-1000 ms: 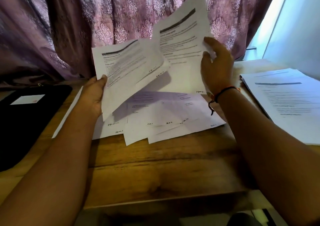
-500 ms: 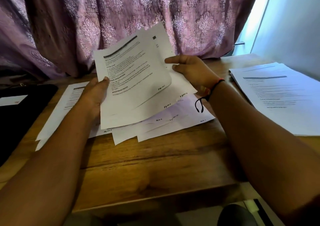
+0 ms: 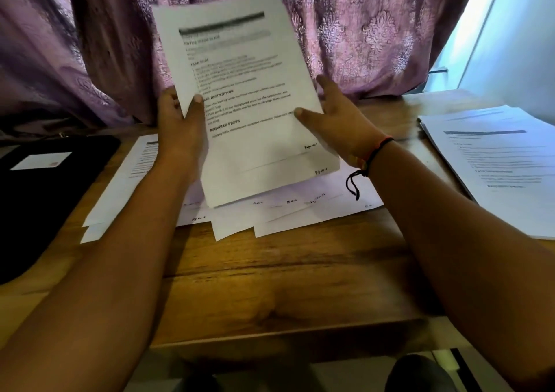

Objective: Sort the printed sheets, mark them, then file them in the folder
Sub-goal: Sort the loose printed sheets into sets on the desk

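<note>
A thin bundle of printed sheets (image 3: 252, 109) stands nearly upright over the table's middle, held from both sides. My left hand (image 3: 180, 121) grips its left edge with the thumb on the front. My right hand (image 3: 336, 121) grips the right edge, thumb on the page. Handwritten marks show at the bundle's lower right corner. Under it lie several loose marked sheets (image 3: 288, 211), fanned out on the wooden table (image 3: 270, 286). A black folder (image 3: 45, 193) with a white label lies flat at the left.
Another printed sheet (image 3: 132, 172) lies between the folder and the fanned sheets. A separate stack of printed pages (image 3: 498, 166) sits at the right edge of the table. A purple patterned curtain (image 3: 360, 31) hangs close behind. The table's front edge is near me.
The two separately held sheets have been brought together into one bundle. My right hand moved from the upper sheet to the bundle's right edge, and the bundle is now raised upright.
</note>
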